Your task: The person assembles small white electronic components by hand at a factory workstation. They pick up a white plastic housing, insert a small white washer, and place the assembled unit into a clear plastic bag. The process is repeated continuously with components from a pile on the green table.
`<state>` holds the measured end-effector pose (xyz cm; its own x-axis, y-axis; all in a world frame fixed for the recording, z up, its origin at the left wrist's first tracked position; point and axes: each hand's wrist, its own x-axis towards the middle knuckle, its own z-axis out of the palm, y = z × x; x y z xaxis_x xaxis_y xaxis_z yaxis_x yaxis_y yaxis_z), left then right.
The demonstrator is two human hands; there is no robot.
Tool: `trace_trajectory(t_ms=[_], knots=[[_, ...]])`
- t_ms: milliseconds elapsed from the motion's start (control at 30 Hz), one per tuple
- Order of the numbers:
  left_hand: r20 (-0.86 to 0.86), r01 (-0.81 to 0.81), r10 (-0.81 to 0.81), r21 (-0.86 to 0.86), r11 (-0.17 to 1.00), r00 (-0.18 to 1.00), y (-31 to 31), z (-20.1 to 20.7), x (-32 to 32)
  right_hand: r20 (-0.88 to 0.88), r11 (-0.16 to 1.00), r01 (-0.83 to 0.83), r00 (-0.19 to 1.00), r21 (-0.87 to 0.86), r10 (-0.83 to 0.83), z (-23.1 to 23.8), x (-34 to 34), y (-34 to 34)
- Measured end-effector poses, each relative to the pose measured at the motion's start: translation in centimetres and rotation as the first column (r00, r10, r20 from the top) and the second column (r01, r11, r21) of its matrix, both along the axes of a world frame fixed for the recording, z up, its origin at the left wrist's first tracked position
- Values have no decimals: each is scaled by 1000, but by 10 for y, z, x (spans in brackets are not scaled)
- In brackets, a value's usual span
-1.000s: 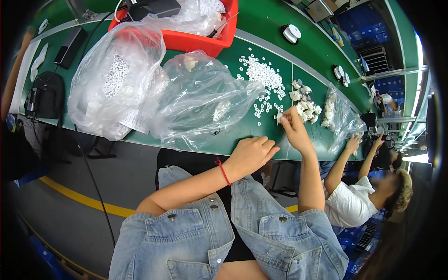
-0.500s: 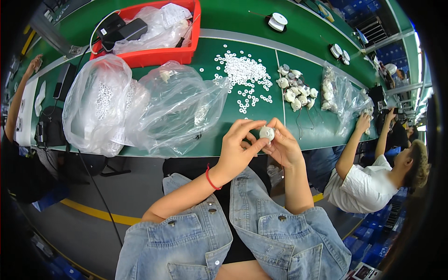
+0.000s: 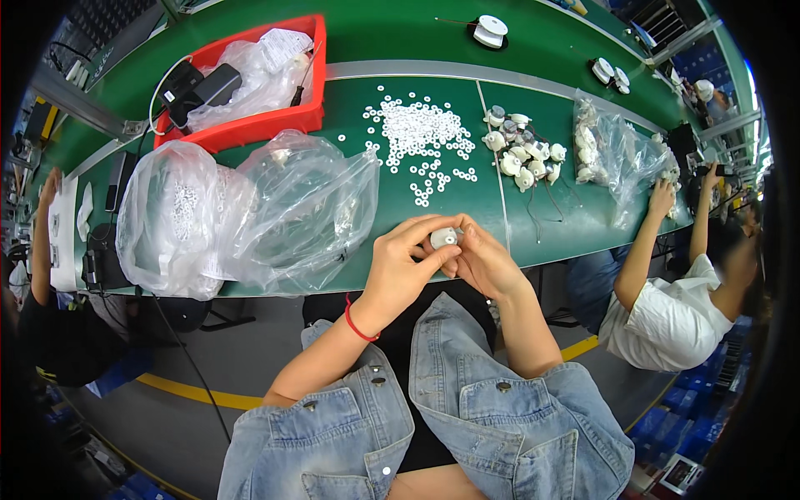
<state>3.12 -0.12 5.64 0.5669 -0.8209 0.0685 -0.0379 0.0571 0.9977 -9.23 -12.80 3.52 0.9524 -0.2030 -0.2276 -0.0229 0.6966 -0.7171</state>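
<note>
Right, both hands are on it: the left hand (image 3: 398,268) has thumb and forefinger curled nearly closed, pinching a small round white part (image 3: 443,238), while the right hand (image 3: 490,265) grips its other side, fingers bent in close with just the part's width between them. It's up over the near edge of the green bench (image 3: 477,215), nearer than the loose white rings (image 3: 421,132) and the heap of similar parts (image 3: 525,156). A second ago the right hand alone had a part out by that heap, with the left lying free; now they're together, and the part looks turned since half a second back. Fingertips cover much of its rim, the right hand's lower fingers tuck behind the left's, and whatever dangles beneath is too small to make out.
</note>
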Motion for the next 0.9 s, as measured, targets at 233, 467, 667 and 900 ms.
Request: trace_trajectory(t_ms=[233, 467, 667, 900], knots=[[111, 7, -17, 91, 996, 994, -3, 1, -5, -113, 929, 4, 992, -369, -49, 1, -2, 1], [291, 55, -106, 176, 983, 951, -1, -1, -6, -33, 921, 35, 998, -387, -52, -6, -9, -2], [500, 66, -152, 185, 980, 852, 2, -1, -4, -25, 896, 105, 991, -431, -128, 0, -14, 6], [643, 41, -78, 72, 997, 762, 3, 13, -11, 139, 437, 271, 940, -857, -310, 20, -20, 20]])
